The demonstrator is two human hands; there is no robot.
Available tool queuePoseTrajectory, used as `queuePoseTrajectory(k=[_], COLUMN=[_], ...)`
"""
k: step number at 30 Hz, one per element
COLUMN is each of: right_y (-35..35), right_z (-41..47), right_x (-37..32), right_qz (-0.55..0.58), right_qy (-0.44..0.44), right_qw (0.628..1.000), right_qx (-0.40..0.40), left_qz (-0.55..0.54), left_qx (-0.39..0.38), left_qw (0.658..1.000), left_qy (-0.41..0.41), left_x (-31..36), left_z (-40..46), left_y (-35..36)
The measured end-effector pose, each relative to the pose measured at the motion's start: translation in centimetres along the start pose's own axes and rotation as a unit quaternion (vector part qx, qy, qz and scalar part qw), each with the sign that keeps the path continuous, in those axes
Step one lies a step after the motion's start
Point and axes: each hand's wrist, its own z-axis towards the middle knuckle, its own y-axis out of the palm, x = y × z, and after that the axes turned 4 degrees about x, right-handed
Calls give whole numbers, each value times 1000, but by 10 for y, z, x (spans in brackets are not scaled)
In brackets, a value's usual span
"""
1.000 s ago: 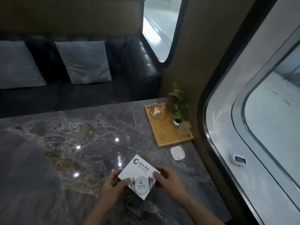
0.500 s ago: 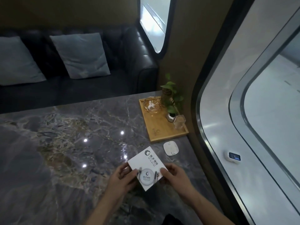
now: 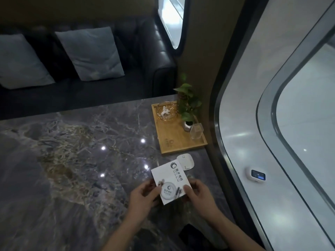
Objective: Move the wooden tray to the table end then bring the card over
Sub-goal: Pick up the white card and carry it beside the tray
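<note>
Card: white card (image 3: pixel 171 183) pinched at its side edges by both hands, left hand (image 3: pixel 143 194) and right hand (image 3: pixel 198 193).
Tray: wooden tray (image 3: pixel 178 142) at the counter's (image 3: pixel 72 160) far right corner (against the wall).
Open room: bare marble to the left.

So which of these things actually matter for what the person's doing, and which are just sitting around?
Part of the job:
- card, held by left hand and right hand
- wooden tray at the table's far end

Just lying about:
- potted plant, glass dish and clear cup on the tray
- white pad
- cushions on the sofa
</note>
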Motion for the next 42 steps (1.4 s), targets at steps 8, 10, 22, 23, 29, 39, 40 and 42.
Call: queuePoseTrajectory(k=[8,10,22,23,29,39,40,42], right_y=[-20,-27,-55,-55,-57,-67,-67,-66], right_z=[-1,0,1,1,4,11,13,14], right_x=[1,4,15,14,22,32,32,33], right_qz=[-118,-128,-172,-170,-237,-369,-377,-391], right_qy=[-52,-56,-52,-63,-82,-150,-165,-186], right_qw=[992,990,984,983,968,917,911,901], right_qx=[-10,-8,2,2,-28,-17,-10,-12], left_qz=[118,150,164,164,172,185,182,179], left_qx=[-10,-21,-42,-41,-35,-49,-52,-55], left_qw=[989,983,982,982,982,979,980,980], left_qy=[85,102,87,84,70,73,69,67], left_x=[-10,-13,-26,-28,-36,-43,-44,-43], left_z=[3,3,18,20,26,31,32,32], left_y=[22,30,69,72,93,121,123,124])
